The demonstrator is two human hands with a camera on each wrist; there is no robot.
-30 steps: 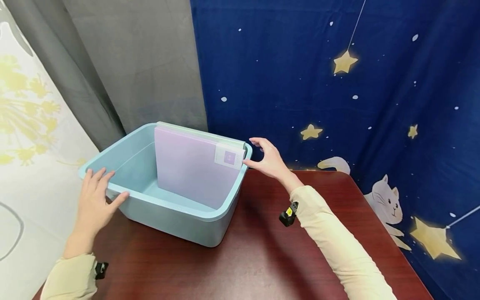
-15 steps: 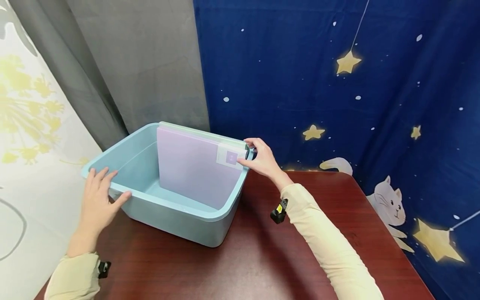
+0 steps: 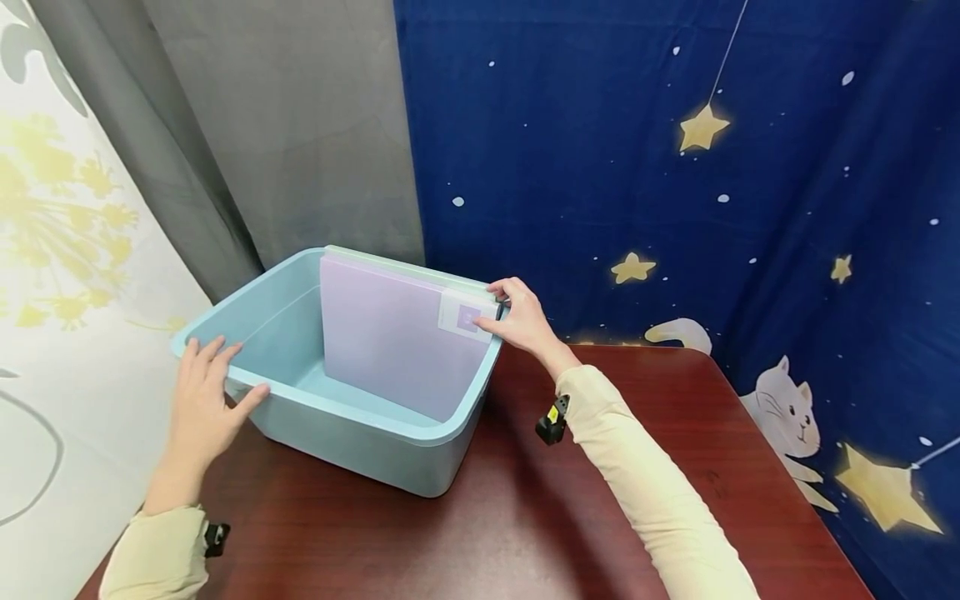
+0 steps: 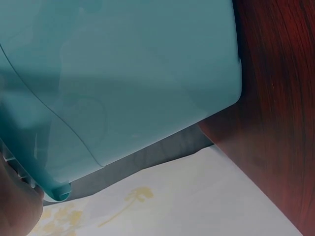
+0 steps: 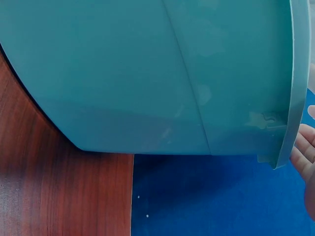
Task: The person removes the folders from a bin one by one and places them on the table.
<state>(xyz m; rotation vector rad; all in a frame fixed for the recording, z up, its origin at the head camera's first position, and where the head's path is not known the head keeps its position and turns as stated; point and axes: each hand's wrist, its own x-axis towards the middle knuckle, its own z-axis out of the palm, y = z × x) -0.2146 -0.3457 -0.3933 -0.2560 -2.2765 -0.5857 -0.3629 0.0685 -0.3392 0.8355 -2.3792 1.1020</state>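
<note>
A light blue plastic tub [image 3: 360, 458] stands on the dark red-brown table. Inside it, along the far side, a flat lilac folder [image 3: 390, 342] with a white and purple label stands upright. Directly behind that, a pale green folder [image 3: 405, 268] shows only its top edge. My right hand [image 3: 521, 317] pinches the folders at their upper right corner, thumb on the label and fingers behind. My left hand [image 3: 202, 408] rests on the tub's near left rim, fingers over the edge and thumb spread on the front. Both wrist views mostly show the tub's outer wall [image 4: 147, 88].
The table [image 3: 637, 433] extends right of the tub and toward me. Behind it hang a grey curtain [image 3: 300, 125] and a blue star-patterned curtain [image 3: 540, 125]. White cloth with yellow flowers [image 3: 60, 275] covers the left side.
My right hand has moved left from beside the tub's right corner and closed its thumb and fingers on the folders. My left hand stays on the rim. The head view has shifted slightly.
</note>
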